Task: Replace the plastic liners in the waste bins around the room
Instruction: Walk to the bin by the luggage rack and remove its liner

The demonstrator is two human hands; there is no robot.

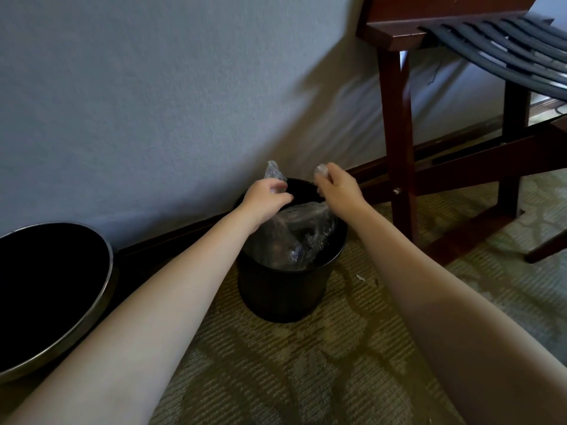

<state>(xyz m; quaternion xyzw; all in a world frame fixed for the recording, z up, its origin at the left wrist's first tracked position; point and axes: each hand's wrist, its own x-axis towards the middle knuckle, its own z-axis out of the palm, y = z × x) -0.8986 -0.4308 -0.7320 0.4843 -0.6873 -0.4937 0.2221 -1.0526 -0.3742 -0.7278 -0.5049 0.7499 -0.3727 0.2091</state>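
Note:
A small black waste bin [280,297] stands on the carpet close to the wall. A clear plastic liner [299,236] hangs crumpled inside it, its top edge lifted above the rim. My left hand [265,196] pinches the liner's edge at the far left of the rim. Over the far right of the rim, my right hand [336,187] grips another bunch of the liner's edge. Both arms reach forward over the bin's mouth.
A larger round bin [104,289] with a metal rim and black inside stands at the left by the wall. A dark wooden luggage rack [399,142] with black straps stands at the right, its legs beside the small bin. Patterned carpet [306,363] covers the floor.

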